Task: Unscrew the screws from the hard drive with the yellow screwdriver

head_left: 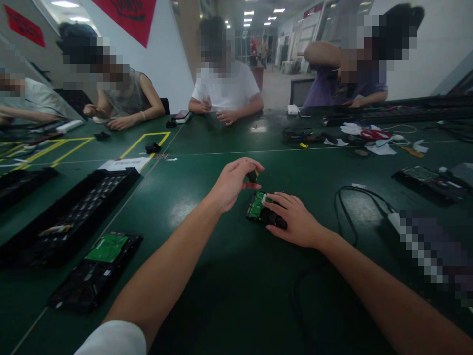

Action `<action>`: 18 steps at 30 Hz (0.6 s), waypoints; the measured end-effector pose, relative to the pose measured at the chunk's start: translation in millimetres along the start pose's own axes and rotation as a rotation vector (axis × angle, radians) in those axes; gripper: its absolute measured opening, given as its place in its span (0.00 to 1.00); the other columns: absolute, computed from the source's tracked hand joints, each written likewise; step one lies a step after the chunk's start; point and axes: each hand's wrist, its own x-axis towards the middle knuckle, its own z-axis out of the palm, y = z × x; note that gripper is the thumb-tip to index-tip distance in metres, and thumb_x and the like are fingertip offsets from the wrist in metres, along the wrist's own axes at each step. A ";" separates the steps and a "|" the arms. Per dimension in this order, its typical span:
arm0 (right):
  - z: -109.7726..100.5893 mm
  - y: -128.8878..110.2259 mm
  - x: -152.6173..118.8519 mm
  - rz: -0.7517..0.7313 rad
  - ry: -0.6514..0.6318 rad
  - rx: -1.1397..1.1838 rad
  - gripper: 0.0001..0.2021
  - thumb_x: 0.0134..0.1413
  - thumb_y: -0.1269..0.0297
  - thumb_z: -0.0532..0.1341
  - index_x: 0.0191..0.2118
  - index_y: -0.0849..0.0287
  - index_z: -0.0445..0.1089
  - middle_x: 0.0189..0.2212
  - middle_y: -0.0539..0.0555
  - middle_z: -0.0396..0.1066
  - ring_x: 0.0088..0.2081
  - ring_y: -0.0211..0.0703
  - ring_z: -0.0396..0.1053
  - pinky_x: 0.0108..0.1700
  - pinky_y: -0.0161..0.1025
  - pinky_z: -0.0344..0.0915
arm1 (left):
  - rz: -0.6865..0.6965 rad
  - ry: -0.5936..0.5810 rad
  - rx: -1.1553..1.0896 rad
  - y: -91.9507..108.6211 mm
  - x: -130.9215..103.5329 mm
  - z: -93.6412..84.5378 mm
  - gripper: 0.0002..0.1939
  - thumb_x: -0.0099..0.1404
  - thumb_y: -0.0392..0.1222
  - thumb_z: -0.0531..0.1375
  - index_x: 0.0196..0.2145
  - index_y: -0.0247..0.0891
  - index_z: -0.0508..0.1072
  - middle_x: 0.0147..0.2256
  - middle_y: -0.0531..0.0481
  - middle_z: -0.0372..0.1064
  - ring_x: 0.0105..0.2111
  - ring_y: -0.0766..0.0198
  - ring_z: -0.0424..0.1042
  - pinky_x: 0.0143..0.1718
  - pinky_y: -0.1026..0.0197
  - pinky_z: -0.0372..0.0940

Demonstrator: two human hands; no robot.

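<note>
My left hand (236,182) is closed round a small dark screwdriver (253,175) with yellow on its handle, held above the far left corner of a hard drive (257,206). The drive lies on the green table with its green circuit board facing up. My right hand (293,217) rests on the drive's right part, thumb at the near edge and fingers over the top, holding it against the table. The screwdriver's tip is too small to make out.
Another drive in a black bracket (98,268) and a long black tray (77,209) lie on the left. A black cable (345,212) curves at the right, near a power strip (417,246). Another bracketed board (424,180) lies farther right. Several people sit across the table.
</note>
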 end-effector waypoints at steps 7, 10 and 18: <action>0.5 0.7 0.4 -0.011 0.008 0.005 0.33 0.64 0.50 0.65 0.71 0.50 0.63 0.70 0.62 0.61 0.71 0.70 0.56 0.67 0.71 0.55 | -0.087 -0.163 -0.127 -5.2 0.5 0.7 0.10 0.65 0.44 0.60 0.42 0.37 0.76 0.34 0.47 0.71 0.35 0.60 0.72 0.30 0.61 0.73; 0.4 0.4 0.5 -0.011 0.011 0.004 0.33 0.64 0.50 0.65 0.71 0.49 0.63 0.70 0.61 0.62 0.71 0.69 0.56 0.67 0.70 0.55 | -0.083 -0.130 -0.170 -6.6 0.1 1.8 0.09 0.66 0.45 0.62 0.41 0.39 0.72 0.37 0.47 0.73 0.38 0.59 0.74 0.30 0.60 0.74; 0.4 0.3 0.0 -0.003 -0.003 -0.003 0.32 0.64 0.50 0.65 0.70 0.52 0.64 0.71 0.62 0.60 0.71 0.69 0.56 0.68 0.70 0.55 | 0.004 0.054 0.054 -4.3 2.2 -0.9 0.10 0.63 0.47 0.65 0.36 0.37 0.74 0.39 0.47 0.71 0.38 0.62 0.71 0.29 0.64 0.71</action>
